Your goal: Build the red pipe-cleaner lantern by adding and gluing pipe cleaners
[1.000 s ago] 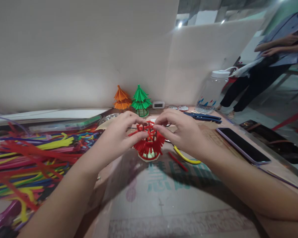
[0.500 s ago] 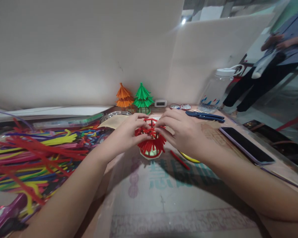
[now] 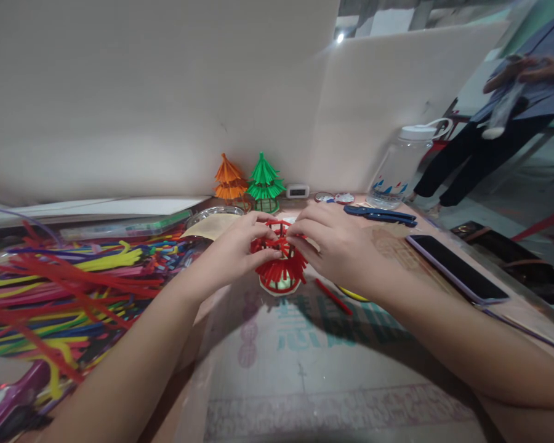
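A small red pipe-cleaner tower (image 3: 282,271) with a fringed roof tier stands upright on a pale base, straight ahead of me. My left hand (image 3: 242,246) grips its upper frame from the left, thumb and fingers closed on it. From the right, my right hand (image 3: 330,240) pinches the top part of the same tower, its fingertips partly hidden against the red pieces. In front of my right hand lie a loose red stick (image 3: 333,296) and a yellow strip (image 3: 353,294). Behind stand finished-looking orange (image 3: 231,181) and green (image 3: 264,184) towers.
A heap of coloured pipe cleaners (image 3: 74,283) spreads over the left side. Blue-handled pliers (image 3: 381,215), a phone (image 3: 457,269) and a clear water bottle (image 3: 391,169) are on the right. A small digital timer (image 3: 298,191) sits by the wall. Another person (image 3: 521,92) stands beyond the table.
My hands keep nearly the same hold on the red tower, with only a slight shift of the view. The person at the right has moved their hands and the object in them.
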The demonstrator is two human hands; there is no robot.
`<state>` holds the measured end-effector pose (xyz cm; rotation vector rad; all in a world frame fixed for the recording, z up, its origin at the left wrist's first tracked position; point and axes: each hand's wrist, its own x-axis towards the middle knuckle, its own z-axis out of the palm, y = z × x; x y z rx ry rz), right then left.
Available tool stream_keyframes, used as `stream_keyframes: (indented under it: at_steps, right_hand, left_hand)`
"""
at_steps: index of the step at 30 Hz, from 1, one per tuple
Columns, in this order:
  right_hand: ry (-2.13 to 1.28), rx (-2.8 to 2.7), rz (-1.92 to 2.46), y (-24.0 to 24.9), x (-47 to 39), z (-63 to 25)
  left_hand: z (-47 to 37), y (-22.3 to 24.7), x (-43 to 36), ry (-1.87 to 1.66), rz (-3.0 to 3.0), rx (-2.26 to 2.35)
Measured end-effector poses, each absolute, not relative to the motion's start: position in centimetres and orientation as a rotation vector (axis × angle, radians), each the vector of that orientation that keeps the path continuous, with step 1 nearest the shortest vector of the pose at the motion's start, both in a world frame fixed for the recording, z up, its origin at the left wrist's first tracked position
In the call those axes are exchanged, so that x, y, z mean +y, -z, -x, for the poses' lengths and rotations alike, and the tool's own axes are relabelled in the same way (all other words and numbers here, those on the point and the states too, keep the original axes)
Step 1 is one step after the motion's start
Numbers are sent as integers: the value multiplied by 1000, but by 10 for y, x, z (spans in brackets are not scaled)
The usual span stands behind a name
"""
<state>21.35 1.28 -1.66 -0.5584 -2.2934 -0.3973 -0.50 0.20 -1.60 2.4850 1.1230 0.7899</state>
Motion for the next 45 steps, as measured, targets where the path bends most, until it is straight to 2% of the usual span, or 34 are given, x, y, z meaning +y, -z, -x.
stream_keyframes:
  at_steps: [19, 22, 28, 33, 39, 45]
  right_hand:
    - [383, -2350, 622, 8, 4, -218]
    - [223, -2288, 728, -1, 5, -228]
    - [-511, -2473, 895, -7, 23, -243]
    - [-924, -2444, 1012, 7, 27, -236]
    - [-1075, -2320, 1085, 16, 18, -223]
    - [-1075, -2233, 1058, 25, 18, -217]
  left_hand:
    - [7, 16, 2, -795, -2451, 1106]
    - [8, 14, 2, -781, -2430, 1112]
    - [9, 14, 3, -757, -2423, 1117]
    - [12, 17, 5, -755, -2432, 1114]
    - [12, 17, 5, -764, -2437, 1094]
    - [11, 18, 6, -762, -2448, 1097]
